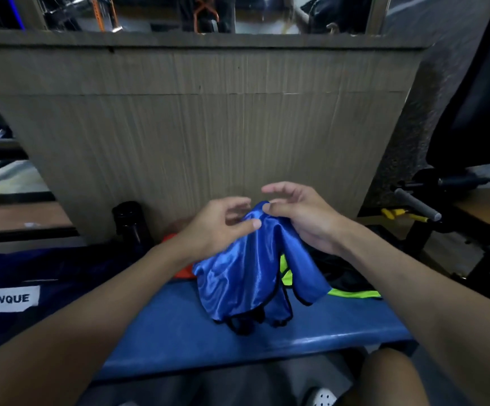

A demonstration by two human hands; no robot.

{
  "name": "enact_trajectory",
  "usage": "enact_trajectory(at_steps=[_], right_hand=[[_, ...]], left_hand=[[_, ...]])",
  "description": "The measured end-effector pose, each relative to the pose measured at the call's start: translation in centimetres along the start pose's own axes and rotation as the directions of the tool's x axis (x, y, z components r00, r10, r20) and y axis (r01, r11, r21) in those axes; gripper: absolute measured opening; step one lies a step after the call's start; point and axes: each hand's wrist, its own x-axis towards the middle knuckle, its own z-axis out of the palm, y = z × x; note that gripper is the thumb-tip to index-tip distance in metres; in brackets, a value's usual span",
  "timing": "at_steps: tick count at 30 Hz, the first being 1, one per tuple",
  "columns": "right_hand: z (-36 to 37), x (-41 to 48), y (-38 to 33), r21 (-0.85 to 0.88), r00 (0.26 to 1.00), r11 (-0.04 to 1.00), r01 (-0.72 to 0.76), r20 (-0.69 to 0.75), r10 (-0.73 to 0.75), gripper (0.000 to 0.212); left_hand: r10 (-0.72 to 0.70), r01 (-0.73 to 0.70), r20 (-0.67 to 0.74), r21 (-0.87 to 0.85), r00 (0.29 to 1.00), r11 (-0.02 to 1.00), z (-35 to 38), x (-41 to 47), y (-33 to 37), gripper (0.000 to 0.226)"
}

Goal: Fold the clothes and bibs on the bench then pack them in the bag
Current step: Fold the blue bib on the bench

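A shiny blue bib [237, 276] with black trim hangs crumpled above the blue bench [179, 335]. My left hand [217, 227] pinches its top edge between thumb and fingers. My right hand [299, 215] pinches the same top edge just to the right, its other fingers spread. An orange bib [183, 273] lies behind the blue one on the left. A neon yellow bib [352, 294] and dark clothing [337, 271] lie on the bench to the right. The dark blue bag [32, 276] with a white "LVQUE" label sits at the left.
A black bottle [130, 221] stands against the ribbed wall panel [196, 127] behind the bench. Gym equipment with a grey handle [416, 205] stands at the right. My knee [390, 376] and a white shoe [322, 397] show below the bench edge.
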Motion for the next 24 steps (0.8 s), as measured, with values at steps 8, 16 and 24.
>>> enact_trajectory(at_steps=[8, 16, 24], right_hand=[[-1.0, -0.2, -1.2, -0.062, 1.0, 0.998, -0.01, -0.029, 0.008, 0.022], [-2.8, -0.5, -3.7, -0.156, 1.0, 0.988, 0.009, 0.012, -0.007, 0.013], [-1.5, -0.6, -6.0, -0.187, 0.997, 0.98, 0.071, -0.003, -0.073, 0.014]], left_hand=[[0.053, -0.073, -0.304, -0.054, 0.951, 0.996, -1.0, 0.9, 1.9, 0.019], [0.013, 0.001, -0.308, 0.044, 0.951, 0.999, -3.5, 1.4, 3.1, 0.008], [-0.094, 0.076, -0.092, -0.186, 0.991, 0.98, -2.7, 0.7, 5.0, 0.013]])
